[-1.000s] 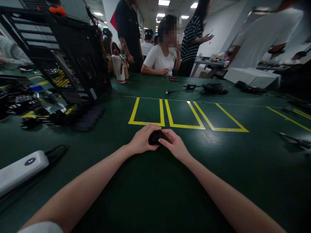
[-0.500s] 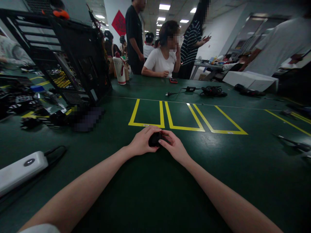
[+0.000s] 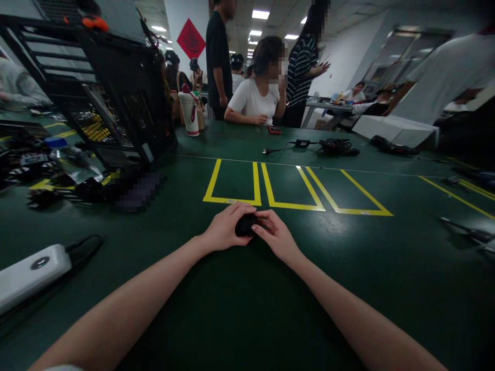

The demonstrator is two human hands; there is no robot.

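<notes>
A small black rounded object (image 3: 244, 225) sits between my two hands, over the green table (image 3: 232, 299) just below the yellow tape outlines; its kind is hard to tell. My left hand (image 3: 227, 226) is curled round its left side, thumb below and fingers above. From the other side, my right hand (image 3: 275, 233) pinches the object's right end between thumb and fingertips. The fingers cover part of the object.
Three yellow tape outlines (image 3: 296, 207) lie beyond my hands. At left stand a black computer case (image 3: 143, 103), a water bottle (image 3: 73, 159) and a white power strip (image 3: 34, 275). A coiled black cable (image 3: 337, 147) and a screwdriver (image 3: 469, 230) lie right. A seated person (image 3: 253, 100) faces the table.
My hands keep their hold on the black object with barely any shift. The whole view has tilted slightly.
</notes>
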